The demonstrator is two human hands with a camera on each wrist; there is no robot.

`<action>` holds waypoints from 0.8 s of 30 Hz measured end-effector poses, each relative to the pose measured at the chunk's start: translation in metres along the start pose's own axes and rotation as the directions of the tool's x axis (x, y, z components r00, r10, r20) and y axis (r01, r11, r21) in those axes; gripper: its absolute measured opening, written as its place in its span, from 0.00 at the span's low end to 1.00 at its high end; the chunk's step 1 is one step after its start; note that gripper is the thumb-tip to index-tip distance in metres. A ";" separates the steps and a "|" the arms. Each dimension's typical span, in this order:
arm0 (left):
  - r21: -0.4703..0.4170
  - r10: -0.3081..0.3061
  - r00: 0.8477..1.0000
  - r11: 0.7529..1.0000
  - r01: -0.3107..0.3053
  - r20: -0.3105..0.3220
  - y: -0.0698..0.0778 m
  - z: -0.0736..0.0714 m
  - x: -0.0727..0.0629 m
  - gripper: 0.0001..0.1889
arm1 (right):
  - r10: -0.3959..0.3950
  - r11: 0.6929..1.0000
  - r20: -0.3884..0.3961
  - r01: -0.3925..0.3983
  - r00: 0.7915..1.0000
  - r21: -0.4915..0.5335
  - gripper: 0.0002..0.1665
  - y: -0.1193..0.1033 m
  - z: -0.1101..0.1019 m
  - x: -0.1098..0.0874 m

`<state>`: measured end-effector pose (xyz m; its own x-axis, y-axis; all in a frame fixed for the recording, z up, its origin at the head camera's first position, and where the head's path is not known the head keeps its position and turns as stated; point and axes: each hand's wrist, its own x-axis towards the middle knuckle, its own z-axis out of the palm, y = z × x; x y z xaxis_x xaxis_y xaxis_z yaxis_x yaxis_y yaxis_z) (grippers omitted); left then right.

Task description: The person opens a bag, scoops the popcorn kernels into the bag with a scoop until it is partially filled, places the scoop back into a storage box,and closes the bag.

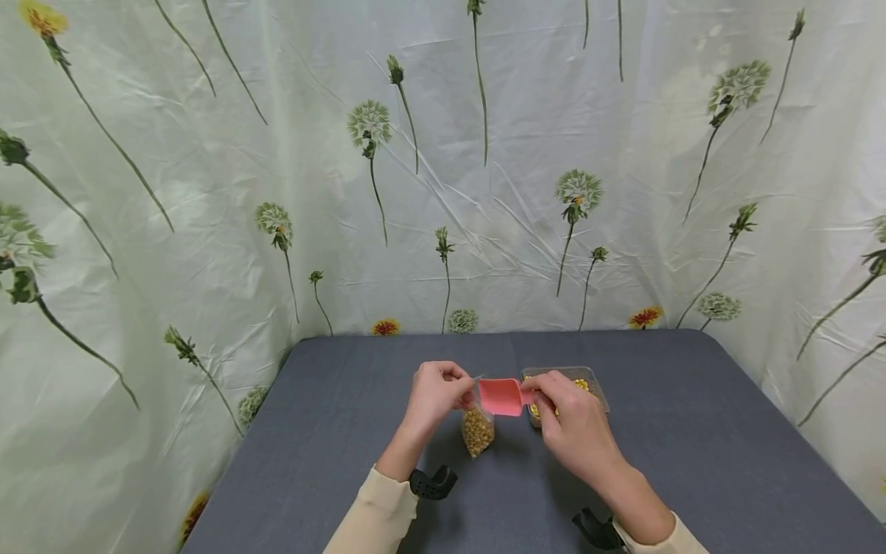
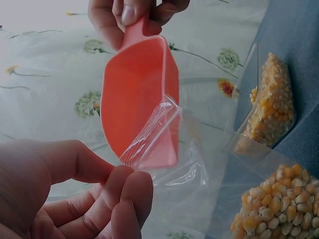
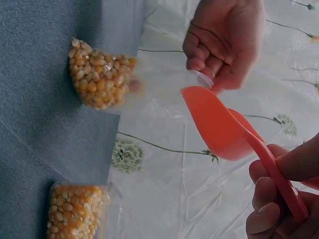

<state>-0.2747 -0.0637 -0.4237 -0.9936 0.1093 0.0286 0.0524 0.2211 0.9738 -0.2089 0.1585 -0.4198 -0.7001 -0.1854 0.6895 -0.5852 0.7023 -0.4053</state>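
Observation:
My left hand (image 1: 438, 391) pinches the top edge of a clear plastic bag (image 1: 477, 432), whose lower part is filled with corn kernels (image 2: 279, 204). The bag hangs below the fingers, over the table. A pink scoop (image 1: 500, 397) is gripped by its handle in my right hand (image 1: 577, 423). Its front lip lies at the bag's mouth, and in the left wrist view the film overlaps the lip. The scoop's bowl (image 2: 134, 94) shows no kernels. Behind the right hand stands a clear plastic container (image 1: 601, 388) of corn kernels, partly hidden by that hand.
A dark grey cloth covers the table (image 1: 332, 431). Beyond its far edge hangs a pale curtain (image 1: 512, 231) printed with dandelions. Black straps (image 1: 433, 483) sit on both wrists, below light sleeves.

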 end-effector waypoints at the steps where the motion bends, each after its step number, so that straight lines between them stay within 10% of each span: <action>1: 0.010 0.003 1.000 1.000 -0.003 -0.003 0.000 0.000 0.000 0.05 | 0.009 1.000 -0.005 -0.008 1.000 0.008 0.15 0.001 -0.002 0.000; 24: 0.256 0.068 0.997 0.964 -0.072 0.022 -0.002 0.000 -0.002 0.07 | 0.192 0.978 -0.049 -0.195 0.980 -0.074 0.11 0.045 -0.035 0.009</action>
<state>-0.2729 -0.0646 -0.4261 -0.9852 0.1458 0.0899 0.1473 0.4536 0.8790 -0.2272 0.2129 -0.4108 -0.7786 -0.0130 0.6274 -0.4051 0.7739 -0.4868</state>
